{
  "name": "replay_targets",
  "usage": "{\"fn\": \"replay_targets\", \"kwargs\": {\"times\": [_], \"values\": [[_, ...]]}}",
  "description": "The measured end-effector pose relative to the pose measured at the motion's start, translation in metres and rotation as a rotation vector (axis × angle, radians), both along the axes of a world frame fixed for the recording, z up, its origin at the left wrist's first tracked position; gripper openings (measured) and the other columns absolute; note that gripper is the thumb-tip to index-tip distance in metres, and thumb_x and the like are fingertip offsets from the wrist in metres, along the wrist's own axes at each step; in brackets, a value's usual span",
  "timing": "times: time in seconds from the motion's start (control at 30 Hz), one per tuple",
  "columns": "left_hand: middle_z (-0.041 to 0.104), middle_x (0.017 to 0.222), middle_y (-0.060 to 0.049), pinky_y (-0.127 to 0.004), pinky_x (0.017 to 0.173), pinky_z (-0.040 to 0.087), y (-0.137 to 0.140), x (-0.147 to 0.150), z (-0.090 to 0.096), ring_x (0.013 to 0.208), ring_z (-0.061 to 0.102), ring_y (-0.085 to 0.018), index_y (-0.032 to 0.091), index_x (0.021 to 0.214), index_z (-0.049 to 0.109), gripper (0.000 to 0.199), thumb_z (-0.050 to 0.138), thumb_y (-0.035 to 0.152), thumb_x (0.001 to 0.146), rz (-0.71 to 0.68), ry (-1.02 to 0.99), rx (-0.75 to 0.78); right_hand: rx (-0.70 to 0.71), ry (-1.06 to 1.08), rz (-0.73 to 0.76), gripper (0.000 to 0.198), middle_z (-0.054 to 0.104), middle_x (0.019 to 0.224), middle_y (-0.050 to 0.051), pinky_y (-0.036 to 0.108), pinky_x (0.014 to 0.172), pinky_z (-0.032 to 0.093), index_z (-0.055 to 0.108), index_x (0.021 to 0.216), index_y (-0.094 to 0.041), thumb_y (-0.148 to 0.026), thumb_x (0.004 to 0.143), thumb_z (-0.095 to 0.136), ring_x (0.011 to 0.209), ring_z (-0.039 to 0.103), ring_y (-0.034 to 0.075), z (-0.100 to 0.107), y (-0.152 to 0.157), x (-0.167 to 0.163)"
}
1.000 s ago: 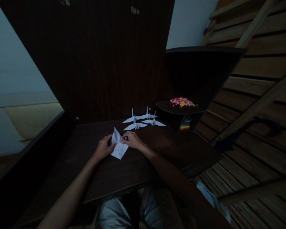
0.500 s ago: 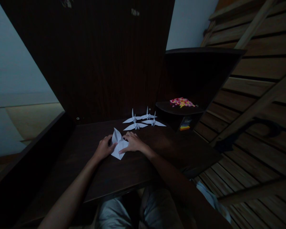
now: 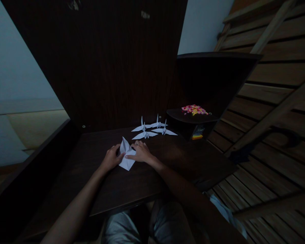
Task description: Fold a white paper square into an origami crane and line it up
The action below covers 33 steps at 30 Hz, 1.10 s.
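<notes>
A white sheet of origami paper (image 3: 127, 163), partly folded, rests on the dark wooden desk (image 3: 132, 189) in front of me. Its upper flap stands raised to a point. My left hand (image 3: 112, 156) grips the paper's left edge, thumb on top and fingers behind. From the other side my right hand (image 3: 141, 151) holds it, with the thumb laid across the middle crease and the fingers curled at the far edge. Just beyond the paper are several finished white paper cranes (image 3: 145, 134), wings spread and close together.
At the back right, a curved shelf (image 3: 173, 114) carries a heap of small pink and yellow pieces (image 3: 194, 109). Below it sits a small box with a yellow part (image 3: 197, 135). A tall dark panel (image 3: 112, 67) backs the desk, and a raised side board (image 3: 40, 162) bounds its left.
My right thumb has shifted up and left on the paper, from its lower right part to near the middle crease. The cranes are unchanged.
</notes>
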State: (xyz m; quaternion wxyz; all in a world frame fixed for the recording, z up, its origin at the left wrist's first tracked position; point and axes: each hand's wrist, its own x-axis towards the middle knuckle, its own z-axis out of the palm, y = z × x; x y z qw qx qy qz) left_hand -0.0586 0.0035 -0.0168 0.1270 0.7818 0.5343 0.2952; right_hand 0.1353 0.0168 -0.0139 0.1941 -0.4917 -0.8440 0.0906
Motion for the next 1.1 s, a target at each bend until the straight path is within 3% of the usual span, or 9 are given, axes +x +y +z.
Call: {"fn": "replay_targets", "kwargs": {"times": [0.13, 0.37, 0.6, 0.83, 1.0, 1.1], "values": [[0.066, 0.095, -0.01, -0.036, 0.078, 0.049, 0.0, 0.0, 0.001, 0.085, 0.063, -0.025, 0.014, 0.114, 0.057, 0.044, 0.053, 0.039, 0.078, 0.003, 0.015, -0.004, -0.024, -0.007, 0.002, 0.067, 0.052, 0.107, 0.011, 0.043, 0.086, 0.038, 0.058, 0.109, -0.018, -0.067, 0.064, 0.067, 0.102, 0.048, 0.027, 0.002, -0.002, 0.0], [0.066, 0.095, -0.009, -0.035, 0.077, 0.05, 0.001, -0.001, 0.001, 0.083, 0.063, -0.024, 0.016, 0.113, 0.058, 0.042, 0.055, 0.038, 0.077, 0.0, 0.014, 0.012, -0.051, 0.05, 0.05, 0.094, 0.049, 0.116, 0.013, 0.05, 0.092, 0.033, 0.042, 0.13, -0.021, -0.06, 0.053, 0.077, 0.11, 0.043, 0.031, 0.0, -0.007, 0.004], [0.066, 0.098, -0.01, -0.036, 0.078, 0.05, -0.002, 0.001, 0.003, 0.086, 0.063, -0.025, 0.015, 0.114, 0.057, 0.044, 0.054, 0.039, 0.077, 0.014, 0.004, -0.013, -0.051, 0.049, 0.104, 0.096, 0.049, 0.115, 0.012, 0.049, 0.09, 0.034, 0.041, 0.132, -0.021, -0.058, 0.052, 0.078, 0.108, 0.044, 0.031, 0.001, -0.006, 0.007], [0.066, 0.098, -0.01, -0.036, 0.079, 0.05, -0.001, 0.001, 0.002, 0.088, 0.063, -0.025, 0.016, 0.115, 0.056, 0.044, 0.054, 0.039, 0.078, 0.001, -0.012, -0.014, -0.027, 0.128, 0.074, 0.052, 0.056, 0.103, 0.008, 0.038, 0.083, 0.037, 0.048, 0.124, -0.019, -0.041, 0.08, 0.064, 0.099, 0.048, 0.023, -0.005, 0.003, 0.006], [0.067, 0.098, -0.01, -0.037, 0.08, 0.05, 0.0, 0.0, 0.001, 0.088, 0.063, -0.025, 0.016, 0.116, 0.057, 0.046, 0.056, 0.039, 0.076, 0.011, -0.025, 0.004, 0.044, 0.139, 0.079, 0.016, 0.057, 0.092, 0.005, 0.031, 0.078, 0.038, 0.062, 0.096, -0.018, -0.028, 0.083, 0.062, 0.091, 0.051, 0.019, -0.011, 0.01, 0.004], [0.067, 0.1, -0.011, -0.037, 0.081, 0.05, 0.001, 0.0, 0.0, 0.09, 0.063, -0.026, 0.016, 0.117, 0.057, 0.048, 0.056, 0.04, 0.076, 0.004, -0.026, 0.007, 0.058, 0.172, 0.09, 0.011, 0.057, 0.087, 0.004, 0.029, 0.075, 0.038, 0.063, 0.088, -0.018, -0.026, 0.081, 0.065, 0.087, 0.051, 0.017, -0.013, 0.013, 0.004]]}}
